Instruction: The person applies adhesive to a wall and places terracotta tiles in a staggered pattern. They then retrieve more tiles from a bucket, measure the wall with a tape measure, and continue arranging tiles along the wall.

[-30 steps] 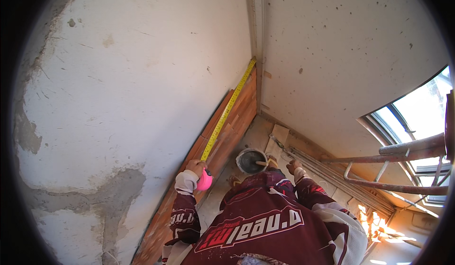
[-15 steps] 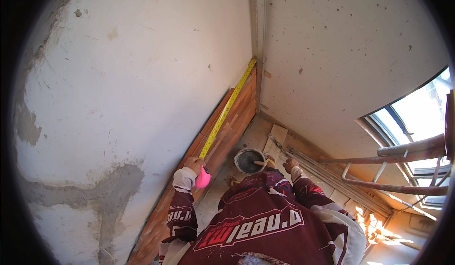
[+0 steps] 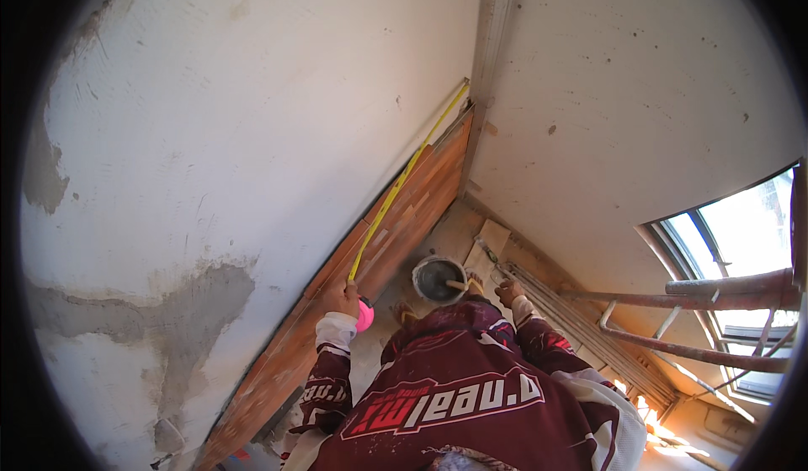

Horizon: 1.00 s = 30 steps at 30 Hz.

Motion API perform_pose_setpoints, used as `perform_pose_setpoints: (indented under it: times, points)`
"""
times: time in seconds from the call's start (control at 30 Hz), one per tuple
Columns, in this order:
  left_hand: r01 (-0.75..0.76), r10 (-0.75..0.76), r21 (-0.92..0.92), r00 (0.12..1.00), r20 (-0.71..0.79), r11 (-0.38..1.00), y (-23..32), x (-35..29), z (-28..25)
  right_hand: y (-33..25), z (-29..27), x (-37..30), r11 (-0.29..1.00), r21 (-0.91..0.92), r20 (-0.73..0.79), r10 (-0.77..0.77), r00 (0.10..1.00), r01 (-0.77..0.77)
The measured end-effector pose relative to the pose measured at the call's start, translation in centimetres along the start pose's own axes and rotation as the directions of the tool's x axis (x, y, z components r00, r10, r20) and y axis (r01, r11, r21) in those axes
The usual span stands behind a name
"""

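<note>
My left hand (image 3: 341, 298) grips a pink tape measure case (image 3: 364, 316) against the top edge of a row of brown wall tiles (image 3: 402, 223). Its yellow tape (image 3: 404, 178) runs along that edge up to the wall corner. My right hand (image 3: 507, 292) hangs low beside a grey bucket (image 3: 438, 279) holding mortar and a tool handle. The hand is small in the picture and I cannot make out whether anything is in it. Maroon sleeves cover both arms.
Rough plastered walls (image 3: 252, 134) meet at a corner with a vertical strip. A pale board (image 3: 490, 244) lies on the floor beyond the bucket. Rusty scaffold pipes (image 3: 690, 298) and a bright window (image 3: 741, 235) stand at the right.
My left hand keeps the tape stretched along the tile edge. The right hand has shifted slightly near the bucket. The view has tilted a little.
</note>
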<state>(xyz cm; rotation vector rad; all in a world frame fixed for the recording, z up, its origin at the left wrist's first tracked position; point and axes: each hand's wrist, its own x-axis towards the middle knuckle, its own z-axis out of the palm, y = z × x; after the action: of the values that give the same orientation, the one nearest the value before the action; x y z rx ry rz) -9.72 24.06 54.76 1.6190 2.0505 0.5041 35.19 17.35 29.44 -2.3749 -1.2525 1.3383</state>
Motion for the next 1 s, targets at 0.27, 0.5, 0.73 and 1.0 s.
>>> perform_pose_setpoints:
  times: [0.27,0.5,0.73,1.0]
  points:
    - [-0.055,0.075,-0.409,0.997,0.034,0.911,-7.0,-8.0,-0.1,-18.5,-2.2,0.2,0.857,0.024,-0.155,-0.505,0.849,0.515]
    - [0.277,-0.162,-0.296,0.919,0.359,0.914,-11.5,-15.9,-1.8,-32.6,-5.4,-2.6,0.685,0.192,-0.49,-0.553,0.673,0.703]
    - [0.524,-0.43,-0.086,0.772,0.467,0.847,-15.1,-19.9,0.8,-37.5,-2.6,-6.4,0.662,0.243,-0.265,-0.658,0.704,0.71]
    - [0.744,-0.559,-0.204,0.627,0.543,0.636,-20.4,-22.0,4.4,-37.8,2.9,-6.4,0.677,0.325,-0.214,-0.628,0.749,0.66]
